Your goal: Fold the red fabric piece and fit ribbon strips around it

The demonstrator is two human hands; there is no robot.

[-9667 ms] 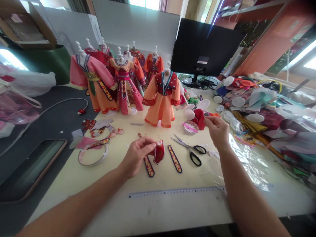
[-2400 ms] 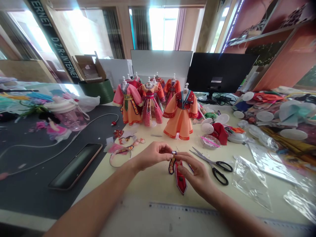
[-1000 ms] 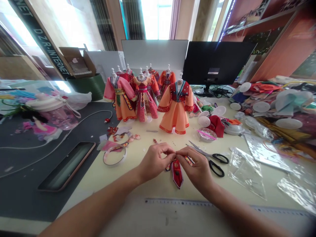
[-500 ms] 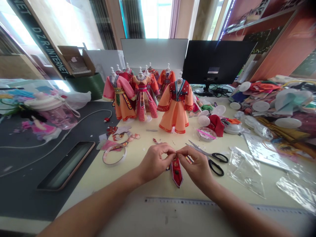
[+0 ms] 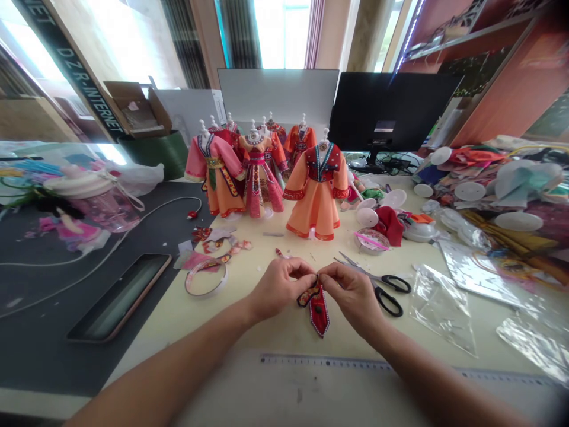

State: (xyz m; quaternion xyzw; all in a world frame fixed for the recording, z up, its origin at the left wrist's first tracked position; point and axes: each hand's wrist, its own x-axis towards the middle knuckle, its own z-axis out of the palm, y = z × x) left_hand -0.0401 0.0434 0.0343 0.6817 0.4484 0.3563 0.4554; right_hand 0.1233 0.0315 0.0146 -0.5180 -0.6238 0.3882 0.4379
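Observation:
My left hand (image 5: 280, 289) and my right hand (image 5: 351, 293) meet over the pale table (image 5: 249, 332), fingers pinched together. Between them they hold the top of a small red pointed cloth piece (image 5: 318, 310) with a beaded white edge. A narrow patterned strip (image 5: 307, 295) hangs beside it under my left fingers. Behind my right hand lie black-handled scissors (image 5: 382, 289). Further back stands an orange doll dress (image 5: 316, 191) on a small stand, with several more dressed stands (image 5: 240, 172) behind it.
A tape roll (image 5: 205, 279) and cloth scraps lie to the left. A phone (image 5: 120, 298) rests on the dark mat. A clear ruler (image 5: 400, 367) runs along the near edge. Plastic bags (image 5: 442, 311), cloth piles and white discs crowd the right. A monitor (image 5: 386, 112) stands behind.
My hands stay pinched on the red piece. The patterned strip has swung out to the left below my left fingers. The red piece sits slightly lower.

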